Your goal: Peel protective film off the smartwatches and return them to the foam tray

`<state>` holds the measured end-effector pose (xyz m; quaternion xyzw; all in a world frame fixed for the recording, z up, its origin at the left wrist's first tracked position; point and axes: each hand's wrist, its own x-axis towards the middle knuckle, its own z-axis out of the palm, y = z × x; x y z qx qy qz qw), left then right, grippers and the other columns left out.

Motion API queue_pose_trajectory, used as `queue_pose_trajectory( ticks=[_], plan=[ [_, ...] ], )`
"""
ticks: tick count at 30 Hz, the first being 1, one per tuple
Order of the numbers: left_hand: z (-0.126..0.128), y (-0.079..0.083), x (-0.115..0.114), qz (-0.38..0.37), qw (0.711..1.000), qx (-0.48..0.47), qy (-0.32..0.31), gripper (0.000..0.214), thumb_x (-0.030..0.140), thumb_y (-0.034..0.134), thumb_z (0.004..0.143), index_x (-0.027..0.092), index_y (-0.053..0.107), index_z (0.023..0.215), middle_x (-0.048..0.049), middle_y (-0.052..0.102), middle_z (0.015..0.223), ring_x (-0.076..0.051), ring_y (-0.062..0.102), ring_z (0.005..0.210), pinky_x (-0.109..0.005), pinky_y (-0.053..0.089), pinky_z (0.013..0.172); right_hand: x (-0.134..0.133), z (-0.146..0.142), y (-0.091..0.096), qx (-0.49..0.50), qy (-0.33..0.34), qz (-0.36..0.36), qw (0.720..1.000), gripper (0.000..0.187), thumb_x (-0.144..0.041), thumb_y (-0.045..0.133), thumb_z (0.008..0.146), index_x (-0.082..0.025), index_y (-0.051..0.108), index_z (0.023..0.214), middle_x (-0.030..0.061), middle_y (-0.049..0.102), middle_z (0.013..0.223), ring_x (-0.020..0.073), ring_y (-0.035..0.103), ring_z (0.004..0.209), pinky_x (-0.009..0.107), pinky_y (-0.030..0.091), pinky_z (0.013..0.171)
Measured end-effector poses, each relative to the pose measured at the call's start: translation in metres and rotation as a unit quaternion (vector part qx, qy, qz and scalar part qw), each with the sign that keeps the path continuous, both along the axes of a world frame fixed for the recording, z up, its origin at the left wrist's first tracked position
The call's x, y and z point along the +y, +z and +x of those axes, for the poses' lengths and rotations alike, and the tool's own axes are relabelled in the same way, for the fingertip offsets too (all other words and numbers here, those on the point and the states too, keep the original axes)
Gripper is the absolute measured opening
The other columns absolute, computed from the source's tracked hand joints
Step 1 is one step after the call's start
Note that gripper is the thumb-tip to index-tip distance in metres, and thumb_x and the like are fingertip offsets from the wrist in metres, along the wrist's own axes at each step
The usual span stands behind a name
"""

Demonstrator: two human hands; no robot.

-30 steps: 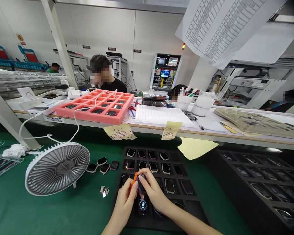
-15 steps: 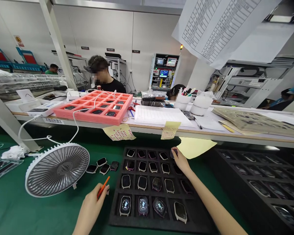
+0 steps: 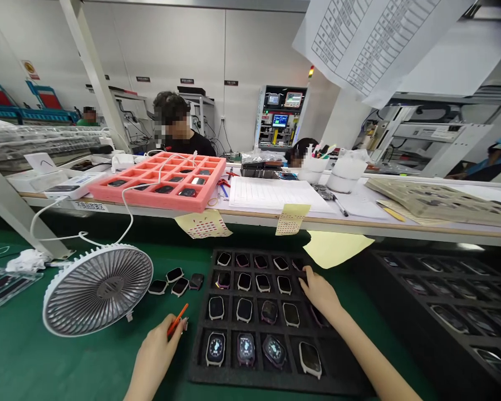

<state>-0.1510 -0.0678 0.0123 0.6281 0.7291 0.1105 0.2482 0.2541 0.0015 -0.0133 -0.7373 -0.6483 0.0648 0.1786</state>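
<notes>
My left hand (image 3: 161,342) is closed around a thin orange stick (image 3: 178,319), its tip pointing up and away. A small shiny bit beside the fingertips is too small to name. My right hand (image 3: 322,291) is over the right column of a black foam tray (image 3: 229,377), fingers slightly apart and no watch visible in them. Just beyond its fingertips, a smartwatch (image 3: 297,264) lies in the top right compartment, partly hidden. Rows of smartwatches fill other compartments; a lit watch (image 3: 215,348) in the front row shows a dial. The hand and forearm cover parts of the right column.
Several loose watches (image 3: 179,286) lie on the green mat (image 3: 87,367) left of the tray. A white fan (image 3: 100,289) stands farther left. Another black tray (image 3: 404,317) is at the right. The shelf above carries a pink foam tray (image 3: 154,199) and papers (image 3: 275,193). A co-worker (image 3: 177,125) sits beyond.
My right hand has let go of the watch at the top right compartment and moved slightly down and right. My left hand keeps its hold on the orange stick.
</notes>
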Motion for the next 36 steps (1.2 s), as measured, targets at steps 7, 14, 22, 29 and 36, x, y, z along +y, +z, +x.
queue_pose_trajectory(
  ticks=[7,14,22,29,36],
  plan=[
    [-0.001,0.000,-0.002,0.030,0.992,-0.112,0.038,0.041,0.056,0.035,0.085,0.022,0.050,0.101,-0.0078,0.066,0.094,-0.023,0.064,0.081,-0.027,0.045,0.066,-0.001,0.005,0.005,0.045,0.014,-0.068,0.997,0.023,-0.025,0.046,0.085,-0.016,0.050,0.106,0.0046,0.060,0.069,0.0217,0.060,0.060,0.026,0.038,0.054],
    [0.048,0.024,-0.008,0.083,0.942,-0.320,-0.063,0.042,0.056,0.037,0.087,0.019,0.054,0.094,0.0027,0.049,0.062,-0.011,0.045,0.052,-0.019,0.034,0.050,-0.035,-0.048,0.046,0.441,0.116,0.001,0.890,0.034,-0.047,0.051,0.085,-0.021,0.049,0.107,0.0040,0.061,0.081,0.0172,0.058,0.062,0.027,0.044,0.055],
    [0.111,0.055,-0.021,-0.046,0.848,-0.504,-0.157,0.041,0.054,0.040,0.088,0.016,0.052,0.081,0.0071,0.038,0.054,-0.003,0.022,0.039,-0.016,0.018,0.038,-0.065,-0.145,0.087,0.766,0.144,-0.088,0.620,0.023,-0.039,0.063,0.082,-0.020,0.052,0.088,-0.0057,0.049,0.057,0.0048,0.037,0.037,0.017,0.029,0.035],
    [0.108,0.051,-0.020,-0.035,0.842,-0.516,-0.153,0.043,0.054,0.041,0.088,0.015,0.051,0.073,0.0081,0.034,0.048,-0.003,0.022,0.037,-0.017,0.017,0.038,-0.064,-0.161,0.082,0.781,0.153,-0.117,0.594,0.027,-0.040,0.062,0.082,-0.020,0.045,0.077,-0.0076,0.046,0.044,0.0044,0.032,0.029,0.014,0.021,0.029],
    [0.108,0.045,-0.018,-0.028,0.838,-0.522,-0.157,0.042,0.052,0.042,0.088,0.014,0.055,0.077,0.0084,0.034,0.048,-0.003,0.023,0.038,-0.018,0.020,0.040,-0.063,-0.163,0.081,0.789,0.137,-0.099,0.591,0.030,-0.040,0.061,0.083,-0.020,0.041,0.073,-0.0071,0.046,0.049,0.0058,0.039,0.032,0.016,0.026,0.032]
  ],
)
